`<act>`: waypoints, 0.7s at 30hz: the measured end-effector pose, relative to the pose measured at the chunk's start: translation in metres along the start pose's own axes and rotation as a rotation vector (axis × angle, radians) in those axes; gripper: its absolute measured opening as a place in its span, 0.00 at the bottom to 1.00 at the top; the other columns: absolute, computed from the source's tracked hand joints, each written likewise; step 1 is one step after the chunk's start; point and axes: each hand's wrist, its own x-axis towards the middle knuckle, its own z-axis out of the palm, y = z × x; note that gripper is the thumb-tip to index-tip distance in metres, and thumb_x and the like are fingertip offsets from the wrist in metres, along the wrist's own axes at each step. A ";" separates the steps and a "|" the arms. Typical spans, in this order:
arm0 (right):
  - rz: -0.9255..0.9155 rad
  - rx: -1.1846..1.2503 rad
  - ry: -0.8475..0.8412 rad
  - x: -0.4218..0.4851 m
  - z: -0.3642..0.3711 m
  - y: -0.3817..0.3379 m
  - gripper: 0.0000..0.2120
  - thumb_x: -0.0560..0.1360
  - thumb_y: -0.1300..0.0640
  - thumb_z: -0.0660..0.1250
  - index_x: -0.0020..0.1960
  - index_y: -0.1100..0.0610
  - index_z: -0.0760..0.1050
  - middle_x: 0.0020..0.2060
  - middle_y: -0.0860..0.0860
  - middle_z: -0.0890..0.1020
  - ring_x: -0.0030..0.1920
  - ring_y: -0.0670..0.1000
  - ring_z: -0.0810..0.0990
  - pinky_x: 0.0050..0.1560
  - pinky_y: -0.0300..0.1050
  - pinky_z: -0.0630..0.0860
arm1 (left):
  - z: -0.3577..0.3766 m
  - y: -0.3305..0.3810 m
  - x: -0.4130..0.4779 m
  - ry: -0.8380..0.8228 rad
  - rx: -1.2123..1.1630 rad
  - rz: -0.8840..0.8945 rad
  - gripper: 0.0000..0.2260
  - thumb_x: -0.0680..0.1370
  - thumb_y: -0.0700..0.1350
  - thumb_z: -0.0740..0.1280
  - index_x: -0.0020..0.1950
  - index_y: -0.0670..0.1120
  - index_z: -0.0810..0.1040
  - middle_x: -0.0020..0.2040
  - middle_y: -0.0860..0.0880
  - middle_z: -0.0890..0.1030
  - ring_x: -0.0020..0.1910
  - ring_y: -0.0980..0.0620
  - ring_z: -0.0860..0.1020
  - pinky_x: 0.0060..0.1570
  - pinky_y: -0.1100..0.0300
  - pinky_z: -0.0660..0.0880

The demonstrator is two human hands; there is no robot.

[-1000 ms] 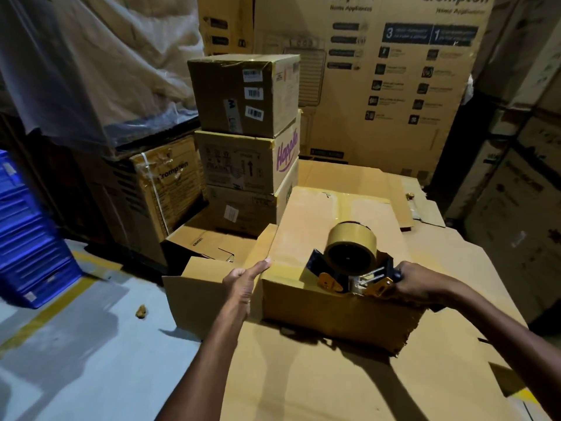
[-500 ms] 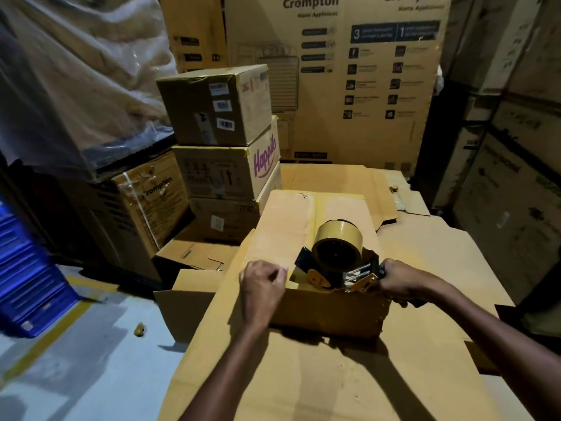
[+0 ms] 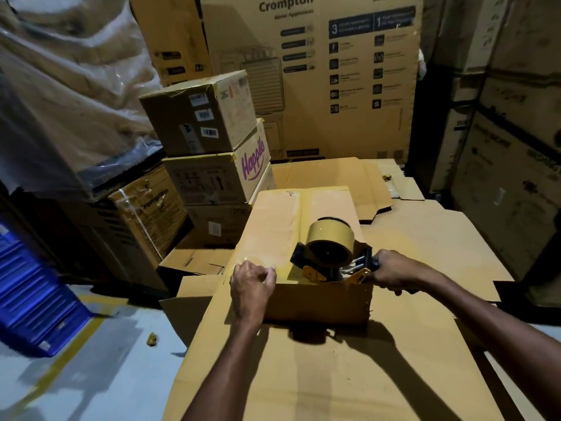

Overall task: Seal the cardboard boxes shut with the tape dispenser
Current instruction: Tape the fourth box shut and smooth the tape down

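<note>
A brown cardboard box (image 3: 288, 226) lies shut on a flattened cardboard sheet (image 3: 303, 375), with shiny tape along its top. The tape dispenser (image 3: 329, 250), dark-framed with a tan tape roll, sits on the box's near right top edge. My right hand (image 3: 394, 273) grips its handle from the right. My left hand (image 3: 252, 284) is at the box's near left top corner, fingers curled over the edge, holding the box there.
A stack of three sealed boxes (image 3: 206, 117) stands just left of the box. A tall Crompton carton (image 3: 318, 71) rises behind. Blue crates (image 3: 30, 293) sit on the floor at left. More cartons (image 3: 510, 177) wall off the right side. A plastic-wrapped load (image 3: 60, 86) fills the upper left.
My left hand moved from the box's left side up onto its near left top corner and curled its fingers. The dispenser stays at the near edge in my right hand.
</note>
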 end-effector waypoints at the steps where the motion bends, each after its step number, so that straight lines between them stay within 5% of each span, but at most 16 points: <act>1: 0.012 0.028 0.003 -0.003 -0.004 0.011 0.12 0.79 0.52 0.71 0.42 0.59 0.79 0.31 0.52 0.75 0.26 0.48 0.71 0.27 0.42 0.72 | -0.001 0.001 -0.001 0.001 0.000 0.002 0.08 0.77 0.49 0.75 0.44 0.45 0.86 0.43 0.49 0.81 0.48 0.49 0.76 0.48 0.52 0.75; 5: 0.060 0.075 0.013 -0.019 -0.024 0.052 0.11 0.78 0.52 0.73 0.43 0.59 0.82 0.29 0.50 0.75 0.28 0.48 0.71 0.28 0.44 0.71 | -0.002 0.006 -0.001 0.001 0.021 0.014 0.08 0.78 0.49 0.74 0.46 0.45 0.87 0.44 0.50 0.81 0.47 0.55 0.71 0.45 0.58 0.70; 11: 0.086 0.071 0.022 -0.025 -0.035 0.069 0.08 0.78 0.56 0.73 0.46 0.61 0.81 0.32 0.53 0.76 0.30 0.50 0.71 0.27 0.42 0.71 | 0.001 0.032 -0.006 -0.043 0.110 0.067 0.09 0.79 0.46 0.72 0.50 0.41 0.86 0.47 0.45 0.81 0.50 0.48 0.75 0.52 0.53 0.71; 16: 0.060 0.061 0.020 -0.025 -0.034 0.066 0.07 0.78 0.56 0.72 0.46 0.59 0.81 0.33 0.53 0.76 0.31 0.50 0.72 0.28 0.42 0.71 | 0.019 0.063 -0.022 -0.225 0.051 0.210 0.12 0.82 0.51 0.69 0.55 0.43 0.85 0.51 0.49 0.79 0.52 0.55 0.69 0.53 0.62 0.68; 21: 0.067 0.070 0.039 -0.029 -0.032 0.066 0.07 0.78 0.55 0.72 0.46 0.59 0.81 0.33 0.53 0.76 0.31 0.50 0.72 0.28 0.42 0.72 | 0.040 0.097 -0.034 -0.307 0.026 0.257 0.11 0.82 0.48 0.69 0.60 0.43 0.83 0.55 0.50 0.77 0.57 0.53 0.71 0.60 0.59 0.72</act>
